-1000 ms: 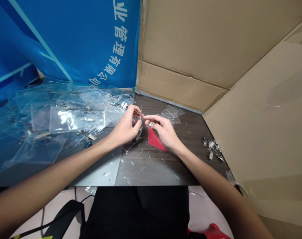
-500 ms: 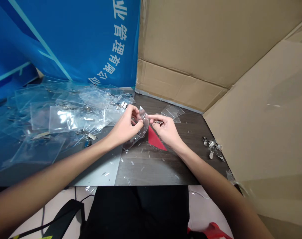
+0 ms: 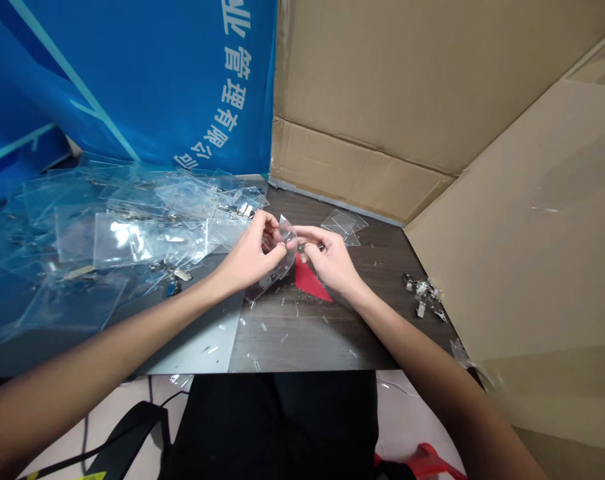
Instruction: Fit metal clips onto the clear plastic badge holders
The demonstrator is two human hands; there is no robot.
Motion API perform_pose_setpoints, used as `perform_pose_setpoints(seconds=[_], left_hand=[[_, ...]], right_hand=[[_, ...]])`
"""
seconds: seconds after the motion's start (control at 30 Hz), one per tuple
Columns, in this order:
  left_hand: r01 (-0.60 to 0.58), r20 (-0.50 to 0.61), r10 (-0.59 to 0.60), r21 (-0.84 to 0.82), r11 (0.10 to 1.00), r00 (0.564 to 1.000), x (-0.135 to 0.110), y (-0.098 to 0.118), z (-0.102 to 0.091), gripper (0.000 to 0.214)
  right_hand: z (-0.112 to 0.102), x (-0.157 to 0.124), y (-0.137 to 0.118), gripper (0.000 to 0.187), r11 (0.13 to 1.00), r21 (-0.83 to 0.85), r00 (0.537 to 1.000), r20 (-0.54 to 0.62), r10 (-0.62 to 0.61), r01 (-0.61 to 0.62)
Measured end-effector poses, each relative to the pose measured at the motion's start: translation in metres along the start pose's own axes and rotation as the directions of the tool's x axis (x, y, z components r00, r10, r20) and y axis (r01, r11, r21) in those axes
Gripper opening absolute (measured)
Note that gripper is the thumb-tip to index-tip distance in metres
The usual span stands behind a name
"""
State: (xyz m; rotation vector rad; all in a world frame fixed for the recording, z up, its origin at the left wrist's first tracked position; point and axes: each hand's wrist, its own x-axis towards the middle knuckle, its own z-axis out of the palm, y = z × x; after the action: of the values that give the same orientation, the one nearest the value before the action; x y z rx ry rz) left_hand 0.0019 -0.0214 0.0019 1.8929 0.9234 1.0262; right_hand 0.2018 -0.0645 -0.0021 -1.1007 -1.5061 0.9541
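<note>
My left hand (image 3: 252,252) is closed, pinching a clear plastic badge holder (image 3: 286,264) that bends between thumb and fingers. Close to its right edge, my right hand (image 3: 333,264) is closed too, thumb and index finger together on a small metal badge clip (image 3: 301,249), mostly hidden by the fingers. The right fingertips meet the holder's edge; whether the clip is through its slot I cannot tell. Below the hands, a red piece (image 3: 311,284) lies flat on the dark tabletop.
A heap of clear badge holders (image 3: 132,237), several with metal clips, covers the table's left side. A few clear pieces (image 3: 348,223) lie behind my right hand. Loose metal clips (image 3: 423,293) sit near the right edge. Cardboard walls (image 3: 362,160) and a blue banner (image 3: 182,80) stand behind.
My right fingers have moved slightly left against the holder's edge, and the index finger is more bent. The clip shows less than before. My left hand keeps its grip.
</note>
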Motion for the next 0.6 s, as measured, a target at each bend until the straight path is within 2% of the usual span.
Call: perform_pose_setpoints(seconds=[0.17, 0.3, 0.6], left_hand=[[0.017, 0.025, -0.015, -0.066, 0.998, 1.000, -0.0001, 0.0002, 0.0009, 0.032], [0.060, 0.023, -0.058, -0.098, 0.993, 0.998, 0.0002, 0.0023, 0.0007, 0.035], [0.106, 0.017, -0.105, -0.099, 0.989, 0.994, 0.0013, 0.0024, -0.0015, 0.032]], right_hand=[[-0.0021, 0.0003, 0.0043, 0.039, 0.994, -0.082, 0.997, 0.018, -0.078, 0.079], [-0.0036, -0.0001, 0.0058, 0.033, 0.992, -0.084, 0.995, 0.047, -0.091, 0.095], [-0.0030, -0.0017, -0.0011, 0.040, 0.989, -0.141, 0.999, 0.021, -0.048, 0.050]])
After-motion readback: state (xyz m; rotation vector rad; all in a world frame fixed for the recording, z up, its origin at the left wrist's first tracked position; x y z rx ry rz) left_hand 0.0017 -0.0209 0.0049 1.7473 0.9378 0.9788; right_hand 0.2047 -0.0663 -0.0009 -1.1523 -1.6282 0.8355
